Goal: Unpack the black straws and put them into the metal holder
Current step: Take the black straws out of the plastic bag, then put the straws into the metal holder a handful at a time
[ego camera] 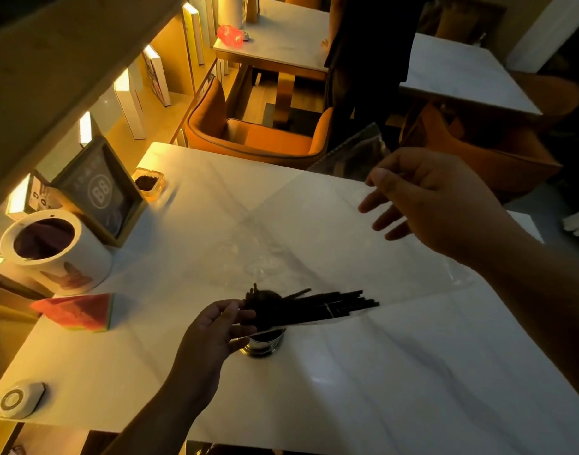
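A: What crowds the white table (412,372)?

B: One white canister (57,252), one framed B8 sign (101,192), one watermelon-slice ornament (76,311), one round call button (17,399).

A: And the straws?

B: The black straws (314,307) lie bunched across the metal holder (263,343), too many to count. The left hand (212,336) pinches their ends; the right hand (422,205) lifts the clear plastic wrapper (314,231), fingers loosely spread.

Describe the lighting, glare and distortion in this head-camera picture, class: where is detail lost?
Head view: warm yellow light from the shelf on the left, dim elsewhere; the black straws and left hand merge into shadow; soft glare on the white table; wide-angle lens bends the table edges; right hand slightly blurred.
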